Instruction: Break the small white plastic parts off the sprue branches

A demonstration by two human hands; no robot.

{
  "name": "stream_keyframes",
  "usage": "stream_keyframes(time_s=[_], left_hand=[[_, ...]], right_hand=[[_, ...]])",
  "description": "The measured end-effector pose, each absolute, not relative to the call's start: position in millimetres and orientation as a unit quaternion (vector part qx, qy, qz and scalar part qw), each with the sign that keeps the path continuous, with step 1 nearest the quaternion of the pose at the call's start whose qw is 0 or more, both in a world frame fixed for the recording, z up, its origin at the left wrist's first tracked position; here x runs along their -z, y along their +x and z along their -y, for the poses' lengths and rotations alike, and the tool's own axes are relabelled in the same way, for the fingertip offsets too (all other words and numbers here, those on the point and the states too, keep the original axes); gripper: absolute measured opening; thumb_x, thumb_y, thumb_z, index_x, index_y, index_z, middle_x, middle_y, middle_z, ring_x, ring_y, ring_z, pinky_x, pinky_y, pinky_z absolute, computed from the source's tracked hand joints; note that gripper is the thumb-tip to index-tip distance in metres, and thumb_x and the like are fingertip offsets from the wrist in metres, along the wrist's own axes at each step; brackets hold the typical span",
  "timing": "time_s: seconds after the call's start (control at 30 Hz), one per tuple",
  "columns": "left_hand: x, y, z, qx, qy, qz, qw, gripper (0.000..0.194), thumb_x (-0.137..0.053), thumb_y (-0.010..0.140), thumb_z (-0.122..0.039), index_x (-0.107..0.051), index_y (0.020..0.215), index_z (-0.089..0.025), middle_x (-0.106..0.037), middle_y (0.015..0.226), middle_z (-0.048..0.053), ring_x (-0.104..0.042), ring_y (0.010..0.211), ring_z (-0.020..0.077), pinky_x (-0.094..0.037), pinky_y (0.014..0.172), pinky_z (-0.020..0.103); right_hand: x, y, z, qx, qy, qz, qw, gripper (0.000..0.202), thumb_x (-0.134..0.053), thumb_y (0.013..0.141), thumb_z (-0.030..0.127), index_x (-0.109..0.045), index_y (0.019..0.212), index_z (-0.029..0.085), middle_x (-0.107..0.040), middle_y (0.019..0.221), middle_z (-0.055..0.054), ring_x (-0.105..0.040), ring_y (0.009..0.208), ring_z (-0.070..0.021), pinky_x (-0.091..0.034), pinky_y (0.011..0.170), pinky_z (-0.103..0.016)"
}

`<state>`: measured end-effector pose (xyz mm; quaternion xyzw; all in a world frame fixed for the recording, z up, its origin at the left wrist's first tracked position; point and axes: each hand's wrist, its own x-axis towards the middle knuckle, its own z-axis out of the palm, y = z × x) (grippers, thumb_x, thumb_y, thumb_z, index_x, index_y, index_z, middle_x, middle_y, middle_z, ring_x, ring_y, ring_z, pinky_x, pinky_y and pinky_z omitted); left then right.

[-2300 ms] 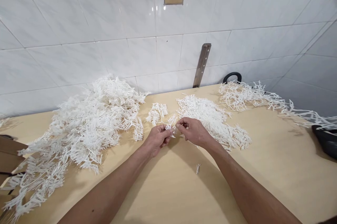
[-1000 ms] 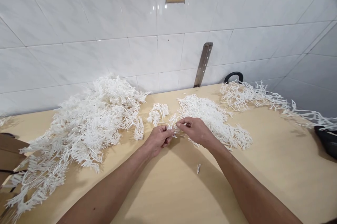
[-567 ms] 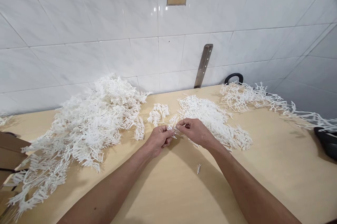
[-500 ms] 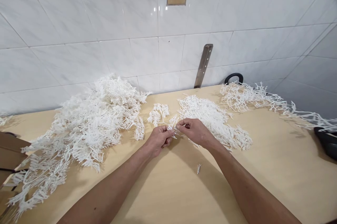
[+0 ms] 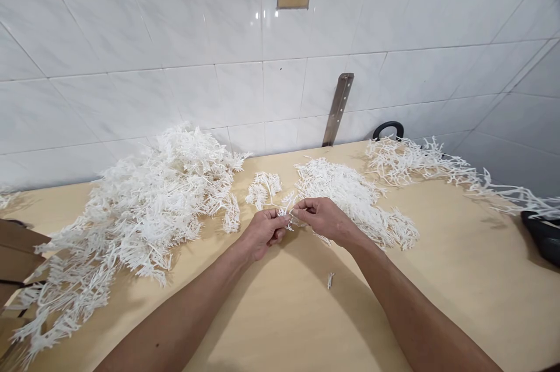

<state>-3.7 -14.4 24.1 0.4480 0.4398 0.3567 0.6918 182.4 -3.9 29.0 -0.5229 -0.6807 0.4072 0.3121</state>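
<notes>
Near the middle of the table, my left hand is closed, pinching a white branching plastic sprig between thumb and fingers. The fingertips of my right hand are closed on the same sprig from the other side, almost touching the left ones. Just behind the hands lies a small loose white branching piece. A pile of small white sprigs spreads beside and behind my right hand. Left of my left hand rises a big heap of white branching sprigs.
Thin bare white stems lie at the back right, by a black handle. A black object sits at the right edge, a cardboard box at the left. Small white bits lie in front. A metal bracket stands against the tiled wall.
My right fingertips have shifted very slightly at the sprig. My left hand and the piles look the same.
</notes>
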Motion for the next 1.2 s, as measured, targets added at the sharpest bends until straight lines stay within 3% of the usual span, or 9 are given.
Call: stream_keyframes(time_s=[0.2,0.4,0.67,0.8,0.97,1.07,1.2], left_hand=[[-24,-4,14,-0.358,0.449,-0.439,0.691,0.039,-0.079,0.065,-0.043,-0.049,0.067,-0.018,-0.042,0.048,-0.007,-0.027,0.041,0.0038,-0.009,0.045,0.024],[-26,-4,15,-0.360,0.447,-0.438,0.692,0.040,-0.079,0.064,-0.043,-0.049,0.067,-0.018,-0.042,0.048,-0.007,-0.028,0.042,0.0039,-0.010,0.044,0.024],[-26,-2,16,-0.365,0.443,-0.439,0.691,0.041,-0.082,0.061,-0.041,-0.049,0.066,-0.018,-0.040,0.049,-0.008,-0.029,0.043,0.0039,-0.011,0.043,0.022],[-24,-1,18,-0.373,0.454,-0.444,0.676,0.041,-0.080,0.062,-0.045,-0.050,0.067,-0.018,-0.040,0.047,-0.008,-0.026,0.041,0.0036,-0.012,0.042,0.022],[-22,0,17,-0.384,0.454,-0.462,0.658,0.040,-0.078,0.066,-0.048,-0.050,0.069,-0.018,-0.043,0.049,-0.007,-0.030,0.042,0.0044,-0.015,0.042,0.022],[-21,-1,16,-0.398,0.442,-0.461,0.659,0.039,-0.079,0.065,-0.045,-0.051,0.071,-0.018,-0.045,0.053,-0.006,-0.035,0.045,0.0048,-0.020,0.043,0.020],[-21,-3,16,-0.391,0.447,-0.460,0.660,0.040,-0.078,0.066,-0.047,-0.049,0.070,-0.018,-0.046,0.049,-0.006,-0.034,0.043,0.0050,-0.017,0.043,0.021]], right_hand=[[-28,182,3,-0.410,-0.529,0.675,0.312,0.026,-0.058,0.084,0.041,-0.069,0.081,0.018,-0.060,0.066,0.001,-0.045,0.055,-0.0105,-0.033,0.048,-0.023],[-32,180,4,-0.382,-0.536,0.684,0.315,0.018,-0.058,0.080,0.031,-0.069,0.083,0.018,-0.064,0.071,0.000,-0.052,0.059,-0.0123,-0.038,0.052,-0.024],[-29,165,8,-0.177,-0.566,0.759,0.269,0.017,-0.048,0.089,0.018,-0.063,0.081,0.018,-0.067,0.084,-0.005,-0.059,0.075,-0.0168,-0.040,0.067,-0.027],[-21,165,5,-0.061,-0.625,0.744,0.227,0.018,-0.045,0.091,0.012,-0.061,0.084,0.016,-0.065,0.088,-0.010,-0.057,0.073,-0.0183,-0.036,0.065,-0.030],[-23,184,-1,-0.012,-0.659,0.684,0.312,0.018,-0.046,0.089,0.013,-0.064,0.091,0.017,-0.066,0.096,-0.010,-0.058,0.072,-0.0182,-0.038,0.068,-0.030],[-30,188,0,-0.049,-0.634,0.681,0.362,0.021,-0.048,0.087,0.019,-0.068,0.096,0.017,-0.067,0.105,-0.010,-0.058,0.067,-0.0165,-0.041,0.069,-0.031],[-40,180,7,-0.227,-0.577,0.718,0.317,0.027,-0.051,0.088,0.035,-0.072,0.091,0.020,-0.070,0.081,-0.004,-0.058,0.064,-0.0172,-0.041,0.063,-0.029]])
